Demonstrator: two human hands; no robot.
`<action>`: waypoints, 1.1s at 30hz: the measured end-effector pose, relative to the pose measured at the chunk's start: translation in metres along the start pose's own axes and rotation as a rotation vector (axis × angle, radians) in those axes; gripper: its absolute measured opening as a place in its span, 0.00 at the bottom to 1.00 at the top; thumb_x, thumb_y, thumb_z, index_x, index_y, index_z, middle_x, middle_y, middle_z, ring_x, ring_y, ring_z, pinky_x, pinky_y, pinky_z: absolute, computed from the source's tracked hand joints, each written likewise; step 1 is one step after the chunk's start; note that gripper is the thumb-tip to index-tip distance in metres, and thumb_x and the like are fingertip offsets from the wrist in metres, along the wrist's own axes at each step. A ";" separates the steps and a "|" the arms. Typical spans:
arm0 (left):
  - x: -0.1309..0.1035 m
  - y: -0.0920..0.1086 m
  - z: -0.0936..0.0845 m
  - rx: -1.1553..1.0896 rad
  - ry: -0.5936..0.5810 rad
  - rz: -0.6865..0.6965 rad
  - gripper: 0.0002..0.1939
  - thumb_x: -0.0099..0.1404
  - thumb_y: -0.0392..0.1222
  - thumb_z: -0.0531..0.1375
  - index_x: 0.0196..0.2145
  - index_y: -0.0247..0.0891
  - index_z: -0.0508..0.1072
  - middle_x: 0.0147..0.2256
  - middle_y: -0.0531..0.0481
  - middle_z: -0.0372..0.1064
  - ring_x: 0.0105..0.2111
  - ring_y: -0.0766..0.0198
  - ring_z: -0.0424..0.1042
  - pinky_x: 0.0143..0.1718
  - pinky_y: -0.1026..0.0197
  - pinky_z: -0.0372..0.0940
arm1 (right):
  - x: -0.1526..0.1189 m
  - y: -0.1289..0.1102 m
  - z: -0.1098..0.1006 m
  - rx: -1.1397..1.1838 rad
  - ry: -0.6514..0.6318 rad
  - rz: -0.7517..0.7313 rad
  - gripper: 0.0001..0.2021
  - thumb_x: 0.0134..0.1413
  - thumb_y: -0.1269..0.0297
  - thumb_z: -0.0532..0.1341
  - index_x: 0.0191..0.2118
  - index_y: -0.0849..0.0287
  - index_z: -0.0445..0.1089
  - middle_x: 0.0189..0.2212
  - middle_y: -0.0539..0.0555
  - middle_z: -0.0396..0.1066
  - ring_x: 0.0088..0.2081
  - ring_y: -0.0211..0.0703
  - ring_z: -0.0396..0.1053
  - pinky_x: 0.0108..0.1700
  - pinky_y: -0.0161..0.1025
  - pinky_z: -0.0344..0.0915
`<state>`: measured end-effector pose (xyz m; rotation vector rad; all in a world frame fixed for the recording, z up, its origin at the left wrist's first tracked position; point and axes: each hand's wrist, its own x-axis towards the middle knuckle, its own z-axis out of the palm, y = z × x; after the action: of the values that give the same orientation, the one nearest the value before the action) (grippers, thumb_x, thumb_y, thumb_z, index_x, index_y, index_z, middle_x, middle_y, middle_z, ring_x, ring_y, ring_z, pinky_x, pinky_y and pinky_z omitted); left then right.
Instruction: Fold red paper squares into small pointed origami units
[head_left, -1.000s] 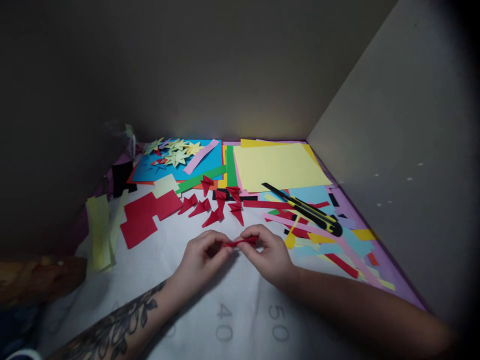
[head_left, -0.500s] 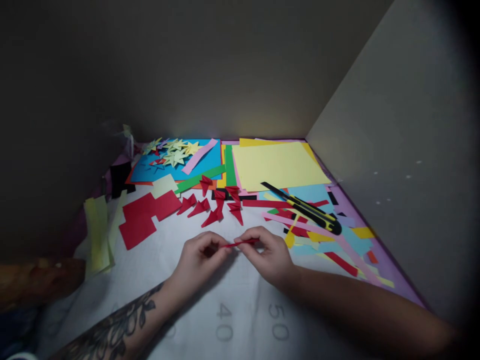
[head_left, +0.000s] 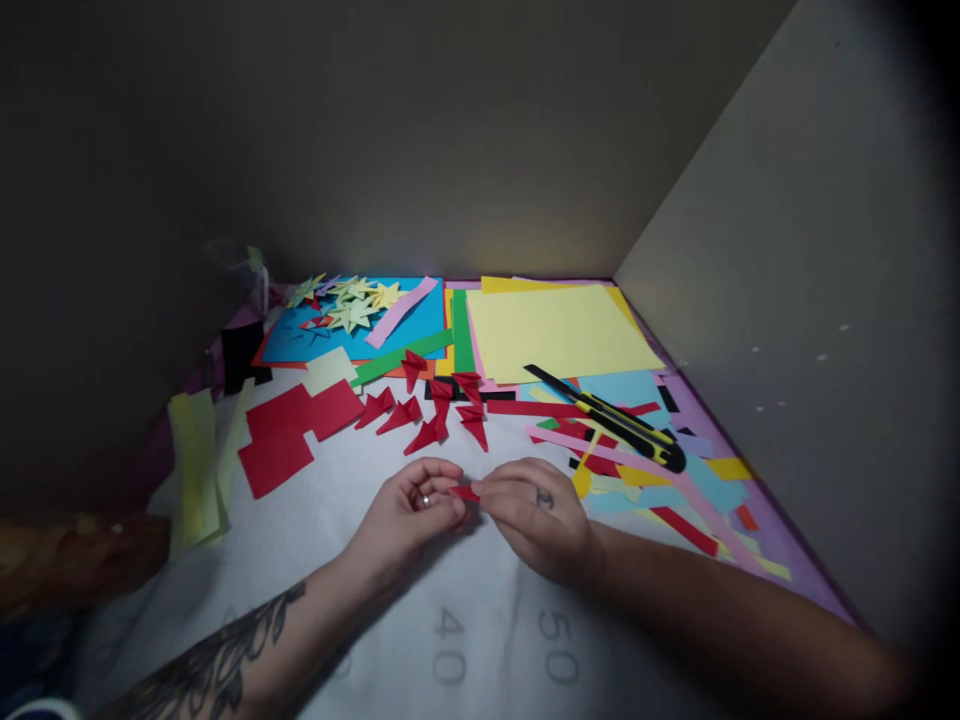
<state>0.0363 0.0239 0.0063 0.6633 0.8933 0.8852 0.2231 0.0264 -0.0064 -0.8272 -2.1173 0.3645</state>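
Note:
In the head view, a small folded piece of red paper [head_left: 463,493] is pinched between the thumb and fingers of my right hand [head_left: 536,515], which hide most of it. Its pointed end sticks out to the left. My left hand [head_left: 416,505] is curved around that end, with thumb and index finger apart and no clear grip on the paper. Just beyond my hands lie several folded red paper pieces [head_left: 426,432]. Flat red paper squares [head_left: 276,463] overlap to the left of them.
A yellow-black utility knife [head_left: 619,425] rests on cut paper strips [head_left: 690,495] at right. Yellow sheets [head_left: 559,335] lie at the back. Folded paper stars [head_left: 352,312] sit on a blue sheet [head_left: 412,345]. Pale yellow strips [head_left: 196,470] are at left. Walls rise behind and at right.
My left thumb and index finger have parted from the red paper. My right hand has turned, its back now facing up, and covers more of the piece.

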 end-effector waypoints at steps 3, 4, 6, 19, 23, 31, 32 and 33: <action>-0.001 0.001 0.002 -0.049 0.009 -0.007 0.15 0.52 0.36 0.67 0.37 0.34 0.68 0.25 0.52 0.70 0.24 0.71 0.68 0.28 0.67 0.63 | -0.004 0.002 -0.001 0.025 -0.041 0.003 0.15 0.51 0.74 0.59 0.41 0.45 0.72 0.39 0.50 0.76 0.39 0.46 0.73 0.37 0.44 0.65; -0.002 0.001 0.003 -0.059 0.018 -0.003 0.15 0.52 0.36 0.67 0.37 0.34 0.68 0.24 0.52 0.70 0.24 0.71 0.68 0.28 0.67 0.63 | -0.004 0.003 -0.001 0.042 -0.066 0.019 0.15 0.51 0.73 0.60 0.41 0.45 0.72 0.39 0.50 0.76 0.40 0.46 0.72 0.38 0.44 0.65; -0.003 0.001 0.004 -0.078 0.031 0.002 0.15 0.52 0.35 0.67 0.36 0.34 0.67 0.23 0.54 0.69 0.23 0.72 0.67 0.28 0.68 0.63 | -0.004 0.002 -0.002 0.055 -0.106 0.023 0.15 0.52 0.73 0.60 0.42 0.45 0.72 0.40 0.51 0.76 0.40 0.47 0.72 0.39 0.44 0.65; -0.004 0.003 0.002 -0.130 -0.017 -0.101 0.16 0.54 0.32 0.63 0.40 0.35 0.66 0.25 0.54 0.67 0.23 0.71 0.67 0.20 0.71 0.64 | 0.016 -0.011 -0.009 -0.370 0.052 -0.509 0.06 0.56 0.72 0.57 0.33 0.58 0.71 0.37 0.53 0.76 0.39 0.41 0.71 0.31 0.37 0.65; -0.004 0.003 0.002 -0.120 -0.018 -0.110 0.17 0.53 0.30 0.63 0.41 0.35 0.66 0.26 0.54 0.67 0.22 0.72 0.67 0.19 0.72 0.64 | 0.015 -0.010 -0.009 -0.371 0.048 -0.510 0.04 0.54 0.72 0.59 0.33 0.58 0.71 0.37 0.53 0.76 0.38 0.42 0.72 0.29 0.38 0.65; -0.004 0.002 0.003 -0.127 0.009 -0.109 0.16 0.52 0.30 0.62 0.40 0.35 0.66 0.26 0.53 0.67 0.23 0.70 0.67 0.17 0.72 0.62 | 0.015 -0.011 -0.010 -0.399 0.014 -0.517 0.07 0.57 0.72 0.57 0.32 0.55 0.71 0.36 0.50 0.76 0.40 0.40 0.72 0.30 0.36 0.66; -0.004 0.002 0.003 -0.122 0.009 -0.109 0.16 0.52 0.30 0.62 0.40 0.35 0.66 0.26 0.54 0.67 0.23 0.70 0.67 0.16 0.72 0.61 | 0.015 -0.012 -0.010 -0.404 0.017 -0.519 0.07 0.57 0.72 0.57 0.31 0.55 0.71 0.36 0.50 0.77 0.39 0.40 0.72 0.30 0.36 0.66; -0.004 0.002 0.003 -0.114 0.010 -0.105 0.16 0.52 0.30 0.62 0.40 0.35 0.66 0.26 0.54 0.67 0.22 0.70 0.67 0.16 0.72 0.61 | 0.015 -0.012 -0.011 -0.404 0.019 -0.523 0.07 0.56 0.72 0.57 0.31 0.55 0.71 0.35 0.50 0.77 0.39 0.40 0.72 0.30 0.36 0.65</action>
<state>0.0368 0.0207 0.0110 0.5088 0.8721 0.8395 0.2193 0.0277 0.0155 -0.4547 -2.3238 -0.3541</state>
